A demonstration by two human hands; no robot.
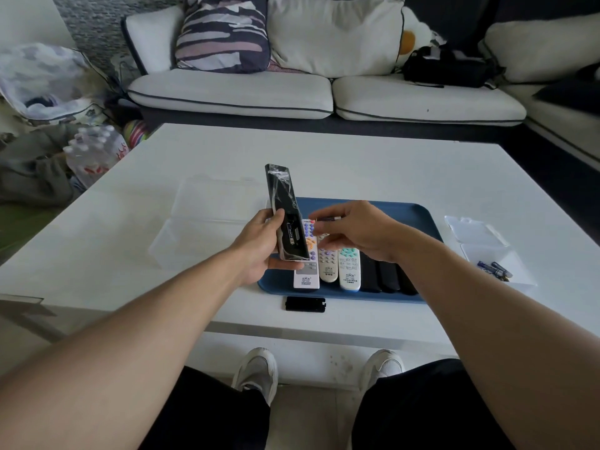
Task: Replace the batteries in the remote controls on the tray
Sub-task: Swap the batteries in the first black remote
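My left hand [259,246] holds a long black remote [284,203] upright and face down, with its battery bay open near the lower end. My right hand [354,230] is just right of it and pinches a small battery [329,218] between the fingertips, a little apart from the bay. Below both hands lies the blue tray [406,211] with three white remotes [349,269] and several black remotes [380,277] side by side. The black battery cover [305,304] rests on the table in front of the tray.
A clear plastic box [496,264] at the right of the white table [357,157] holds several blue batteries [495,270]; its lid [470,230] lies open behind it. Another clear box [211,216] sits left of the tray. A sofa stands beyond the table.
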